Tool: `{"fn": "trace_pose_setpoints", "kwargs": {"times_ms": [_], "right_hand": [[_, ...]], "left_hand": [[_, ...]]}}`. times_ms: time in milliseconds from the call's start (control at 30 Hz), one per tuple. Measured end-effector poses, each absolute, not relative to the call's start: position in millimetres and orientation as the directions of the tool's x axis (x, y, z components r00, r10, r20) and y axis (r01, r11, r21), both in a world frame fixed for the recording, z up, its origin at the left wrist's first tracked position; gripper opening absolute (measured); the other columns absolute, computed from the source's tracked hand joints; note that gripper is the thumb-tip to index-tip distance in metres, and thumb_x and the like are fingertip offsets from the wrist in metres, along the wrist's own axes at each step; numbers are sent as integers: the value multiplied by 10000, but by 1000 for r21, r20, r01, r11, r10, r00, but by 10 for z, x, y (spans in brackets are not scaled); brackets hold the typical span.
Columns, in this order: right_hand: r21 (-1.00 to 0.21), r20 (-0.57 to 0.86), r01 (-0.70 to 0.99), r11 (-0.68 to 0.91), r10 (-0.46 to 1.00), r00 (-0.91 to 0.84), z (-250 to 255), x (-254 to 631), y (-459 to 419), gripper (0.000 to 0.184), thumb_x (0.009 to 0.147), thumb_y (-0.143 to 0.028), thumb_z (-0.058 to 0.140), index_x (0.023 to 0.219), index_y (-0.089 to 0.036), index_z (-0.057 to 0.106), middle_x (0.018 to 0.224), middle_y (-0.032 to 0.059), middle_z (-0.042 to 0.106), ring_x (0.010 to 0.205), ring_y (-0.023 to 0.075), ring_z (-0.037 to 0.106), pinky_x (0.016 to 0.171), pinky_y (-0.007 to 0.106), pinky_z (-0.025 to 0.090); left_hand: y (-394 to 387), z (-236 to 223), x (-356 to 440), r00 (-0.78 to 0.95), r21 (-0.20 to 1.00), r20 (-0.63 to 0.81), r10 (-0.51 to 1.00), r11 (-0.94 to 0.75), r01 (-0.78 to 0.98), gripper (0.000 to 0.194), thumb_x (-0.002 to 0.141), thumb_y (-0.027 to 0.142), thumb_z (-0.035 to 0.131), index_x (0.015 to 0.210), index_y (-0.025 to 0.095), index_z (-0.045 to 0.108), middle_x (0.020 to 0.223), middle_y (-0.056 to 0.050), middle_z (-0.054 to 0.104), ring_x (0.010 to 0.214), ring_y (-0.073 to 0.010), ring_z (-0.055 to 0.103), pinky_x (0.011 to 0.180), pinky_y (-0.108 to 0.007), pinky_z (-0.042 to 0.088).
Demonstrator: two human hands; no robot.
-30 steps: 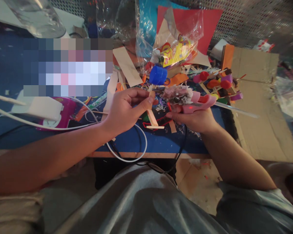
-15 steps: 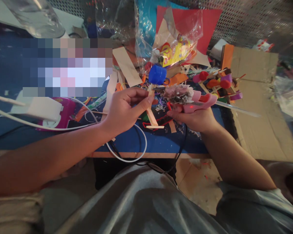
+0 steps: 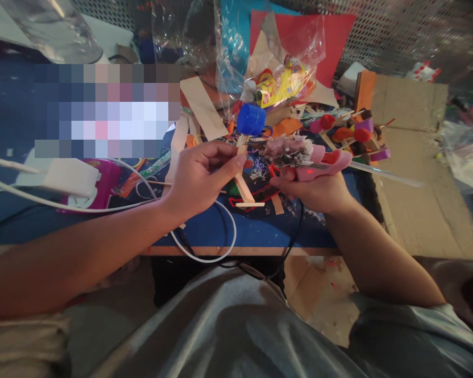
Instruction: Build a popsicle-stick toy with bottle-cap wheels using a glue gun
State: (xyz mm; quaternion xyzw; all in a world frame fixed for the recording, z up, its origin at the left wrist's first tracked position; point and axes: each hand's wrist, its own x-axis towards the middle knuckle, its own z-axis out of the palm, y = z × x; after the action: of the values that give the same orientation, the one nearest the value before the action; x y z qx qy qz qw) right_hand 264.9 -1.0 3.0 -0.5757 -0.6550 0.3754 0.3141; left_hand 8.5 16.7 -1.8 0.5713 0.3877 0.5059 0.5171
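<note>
My left hand [image 3: 199, 176] pinches a small wooden stick piece [image 3: 243, 185] between thumb and fingers. A blue bottle cap [image 3: 251, 119] sits at its upper end, and a short crosswise stick forms its lower end. My right hand [image 3: 313, 190] is wrapped round a pink hot glue gun [image 3: 326, 161], with a red light glowing on its side. Its front is caked with a ragged, whitish-grey clump [image 3: 287, 149], and the tip points left at the stick just below the cap. Whether the tip touches the wood I cannot tell. A clear glue stick [image 3: 386, 174] sticks out of its back.
Behind my hands lie wood strips [image 3: 204, 107], a clear plastic bag [image 3: 276, 79] and several coloured caps on sticks [image 3: 352, 131]. Cardboard [image 3: 418, 173] covers the right side. To the left are a white plug adapter [image 3: 73, 176] and a looping white cable [image 3: 234, 231].
Both hands keep the same hold and position. Only a very slight shift of the whole view shows.
</note>
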Motion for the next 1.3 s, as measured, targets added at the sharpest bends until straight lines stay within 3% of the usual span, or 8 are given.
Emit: {"fn": "trace_pose_setpoints", "kwargs": {"times_ms": [233, 500, 633, 867, 1033, 1300], "right_hand": [[-881, -63, 472, -24, 996, -66, 90, 2596, -20, 566, 693, -647, 957, 637, -253, 555, 548, -38, 589, 499, 123, 503, 497, 321, 433], [-878, -62, 477, -25, 996, -63, 95, 2608, -18, 603, 698, -671, 953, 620, -258, 520, 532, -41, 559, 486, 122, 488, 490, 325, 426], [-867, -43, 498, 24, 991, -123, 127, 2613, -13, 579, 778, -621, 930, 575, -255, 530, 519, -17, 579, 497, 128, 501, 515, 338, 432], [-872, -54, 489, -6, 995, -83, 90, 2610, -28, 641, 712, -708, 960, 630, -256, 514, 541, -43, 556, 510, 126, 491, 500, 327, 434], [-871, -38, 492, 11, 995, -90, 66, 2634, -38, 618, 745, -676, 957, 660, -261, 507, 566, -41, 531, 534, 142, 511, 515, 344, 455], [-859, -6, 510, 50, 994, -107, 67, 2622, -44, 530, 791, -622, 906, 673, -264, 534, 582, -42, 549, 568, 149, 524, 534, 338, 445]], "left_hand": [[167, -26, 86, 180, 980, 199, 963, -191, -61, 597, 774, 765, 960, 915, 202, 821, 945, -60, 895, 927, -225, 894, 794, -278, 710], [170, -18, 81, 181, 984, 173, 968, -164, -67, 616, 760, 778, 960, 920, 203, 809, 940, -62, 896, 933, -237, 897, 806, -296, 724], [175, -23, 77, 177, 984, 173, 969, -163, -71, 614, 754, 772, 968, 911, 204, 797, 936, -59, 891, 940, -242, 897, 821, -302, 726], [169, -1, 85, 188, 984, 176, 966, -168, -61, 656, 745, 825, 942, 896, 206, 787, 944, -56, 884, 910, -235, 890, 843, -321, 737], [161, 6, 91, 199, 986, 166, 966, -158, -57, 625, 756, 801, 951, 889, 212, 789, 945, -71, 888, 920, -246, 892, 787, -311, 733], [153, 3, 78, 239, 989, 144, 960, -132, -66, 603, 758, 771, 968, 910, 215, 790, 993, -85, 899, 960, -251, 893, 865, -338, 750]]}}
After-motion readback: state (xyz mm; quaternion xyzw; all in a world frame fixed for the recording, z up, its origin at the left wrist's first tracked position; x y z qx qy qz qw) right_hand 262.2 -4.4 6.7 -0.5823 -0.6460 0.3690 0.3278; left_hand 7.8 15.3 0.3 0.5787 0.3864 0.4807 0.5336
